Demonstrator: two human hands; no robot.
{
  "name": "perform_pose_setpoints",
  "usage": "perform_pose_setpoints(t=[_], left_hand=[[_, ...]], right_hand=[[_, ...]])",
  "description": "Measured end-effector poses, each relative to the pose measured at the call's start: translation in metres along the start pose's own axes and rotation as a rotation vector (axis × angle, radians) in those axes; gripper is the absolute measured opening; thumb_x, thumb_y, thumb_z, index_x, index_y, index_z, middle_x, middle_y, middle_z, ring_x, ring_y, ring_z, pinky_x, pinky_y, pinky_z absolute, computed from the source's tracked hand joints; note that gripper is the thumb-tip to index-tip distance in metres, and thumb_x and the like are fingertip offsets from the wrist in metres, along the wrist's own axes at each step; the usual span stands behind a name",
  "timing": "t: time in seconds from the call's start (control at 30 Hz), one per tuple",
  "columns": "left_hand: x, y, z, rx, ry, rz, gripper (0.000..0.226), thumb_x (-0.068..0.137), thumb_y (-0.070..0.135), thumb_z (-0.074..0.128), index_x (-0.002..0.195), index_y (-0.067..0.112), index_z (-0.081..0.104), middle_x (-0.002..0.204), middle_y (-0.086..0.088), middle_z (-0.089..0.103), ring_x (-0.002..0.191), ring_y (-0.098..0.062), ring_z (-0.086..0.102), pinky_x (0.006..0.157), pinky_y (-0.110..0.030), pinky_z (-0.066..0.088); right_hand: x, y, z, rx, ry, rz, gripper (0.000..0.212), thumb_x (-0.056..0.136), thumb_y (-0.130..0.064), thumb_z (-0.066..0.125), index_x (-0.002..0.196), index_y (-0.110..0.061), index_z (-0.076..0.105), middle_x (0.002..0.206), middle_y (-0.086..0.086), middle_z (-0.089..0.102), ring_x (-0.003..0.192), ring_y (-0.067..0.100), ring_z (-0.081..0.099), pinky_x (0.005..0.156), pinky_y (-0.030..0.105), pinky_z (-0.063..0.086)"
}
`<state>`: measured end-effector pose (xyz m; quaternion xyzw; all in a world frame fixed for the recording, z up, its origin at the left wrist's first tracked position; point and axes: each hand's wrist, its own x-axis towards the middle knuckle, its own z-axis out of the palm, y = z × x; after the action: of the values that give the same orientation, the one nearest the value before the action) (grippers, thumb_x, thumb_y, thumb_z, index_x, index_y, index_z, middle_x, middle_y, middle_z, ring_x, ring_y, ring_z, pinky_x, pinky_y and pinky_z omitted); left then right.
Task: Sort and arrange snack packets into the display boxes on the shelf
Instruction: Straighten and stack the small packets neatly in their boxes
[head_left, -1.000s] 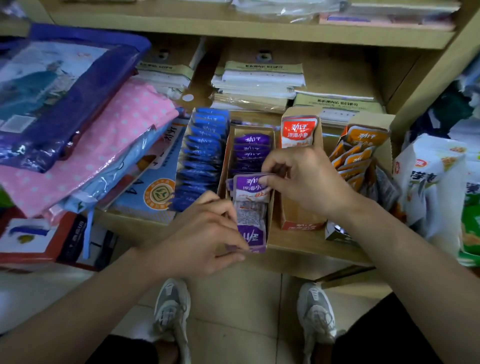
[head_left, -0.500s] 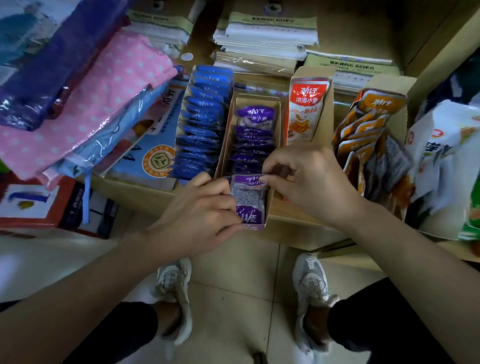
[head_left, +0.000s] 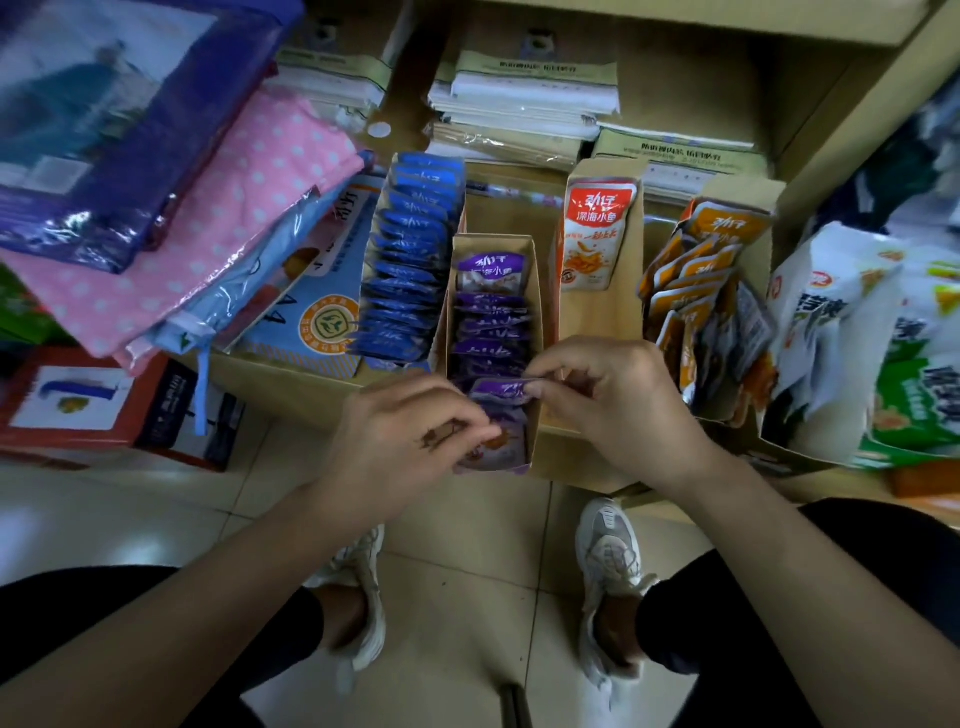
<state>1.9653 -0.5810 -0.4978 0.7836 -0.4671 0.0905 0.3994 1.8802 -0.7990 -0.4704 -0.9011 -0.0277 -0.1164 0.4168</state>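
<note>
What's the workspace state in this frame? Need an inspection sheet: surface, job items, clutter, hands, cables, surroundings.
Surface: wooden shelf, crowded.
Job's things: four open display boxes in a row. blue packets fill the first box; purple box is partly filled; a lone red packet stands in the third; orange packets lean untidily in the fourth.
Clutter: pink dotted bag on a pile to the left, paper stacks behind, large snack bags to the right.
Hands: right hand pinches the top of the front purple packet; left hand grips its left side.
Cables: nothing seen.
Surroundings: tiled floor, the person's shoes.
</note>
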Motion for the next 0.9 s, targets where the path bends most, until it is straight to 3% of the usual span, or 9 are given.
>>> perform_pose_setpoints(t=[0.13,0.27,0.37,0.5,0.6,0.67,0.77,0.9], left_hand=[[0.022,0.005,-0.003,0.04,0.148,0.028,0.017,0.085,0.017,0.084,0.077,0.005,0.077,0.078,-0.002,0.071,0.069,-0.015,0.064,0.063,-0.033,0.052],[0.032,-0.002,-0.005,0.057,0.172,0.037,0.016,0.083,0.016,0.086,0.078,0.003,0.077,0.079,-0.004,0.072,0.069,-0.014,0.065,0.062,-0.032,0.053],[0.034,-0.002,-0.004,0.036,0.192,0.018,0.014,0.083,0.014,0.085,0.082,0.002,0.078,0.082,-0.005,0.072,0.071,-0.014,0.067,0.062,-0.032,0.054],[0.027,0.001,-0.011,0.071,0.223,0.039,0.014,0.084,0.013,0.084,0.084,0.001,0.078,0.086,-0.009,0.068,0.071,-0.011,0.062,0.067,-0.024,0.053],[0.004,0.001,-0.004,0.151,0.086,0.13,0.02,0.084,0.031,0.084,0.083,0.011,0.08,0.085,-0.001,0.072,0.071,-0.018,0.065,0.064,-0.03,0.052],[-0.01,0.0,0.004,0.247,-0.074,0.143,0.022,0.084,0.041,0.079,0.089,0.02,0.08,0.091,0.008,0.074,0.08,-0.016,0.065,0.063,-0.026,0.051],[-0.02,-0.006,0.014,0.404,-0.228,0.198,0.015,0.089,0.037,0.07,0.092,0.025,0.079,0.093,0.013,0.073,0.085,-0.014,0.059,0.061,-0.024,0.038],[-0.019,-0.011,0.015,0.415,-0.321,0.162,0.017,0.089,0.034,0.063,0.083,0.024,0.075,0.084,0.012,0.07,0.086,-0.013,0.061,0.052,-0.028,0.044]], right_hand=[[0.012,-0.003,-0.002,0.151,0.011,0.061,0.022,0.092,-0.007,0.068,0.113,-0.014,0.071,0.103,-0.007,0.071,0.095,0.007,0.069,0.076,0.029,0.06],[0.017,0.002,-0.008,0.251,-0.066,0.111,0.04,0.084,-0.001,0.074,0.121,-0.018,0.067,0.107,-0.008,0.07,0.091,0.015,0.069,0.076,0.031,0.06],[0.021,0.006,-0.002,0.066,-0.002,0.035,0.032,0.082,-0.014,0.08,0.112,-0.016,0.071,0.102,-0.009,0.07,0.088,0.006,0.067,0.07,0.016,0.054],[0.024,0.009,0.005,0.044,0.077,0.018,0.017,0.086,-0.021,0.075,0.1,-0.011,0.076,0.094,-0.009,0.072,0.088,0.002,0.068,0.071,0.014,0.053],[0.023,0.012,0.008,0.052,0.085,0.024,0.016,0.087,-0.021,0.076,0.098,-0.009,0.076,0.093,-0.005,0.073,0.088,0.005,0.069,0.068,0.018,0.055],[0.023,0.012,0.01,0.045,0.096,0.021,0.016,0.086,-0.021,0.076,0.096,-0.008,0.075,0.091,-0.009,0.071,0.086,0.0,0.067,0.066,0.013,0.052],[0.023,0.012,0.011,0.038,0.081,0.03,0.018,0.087,-0.023,0.076,0.096,-0.008,0.075,0.09,-0.013,0.068,0.086,-0.006,0.065,0.067,0.008,0.048],[0.023,0.013,0.011,0.009,0.059,0.012,0.021,0.087,-0.027,0.074,0.097,-0.009,0.074,0.093,-0.01,0.069,0.088,-0.005,0.065,0.068,0.01,0.051]])
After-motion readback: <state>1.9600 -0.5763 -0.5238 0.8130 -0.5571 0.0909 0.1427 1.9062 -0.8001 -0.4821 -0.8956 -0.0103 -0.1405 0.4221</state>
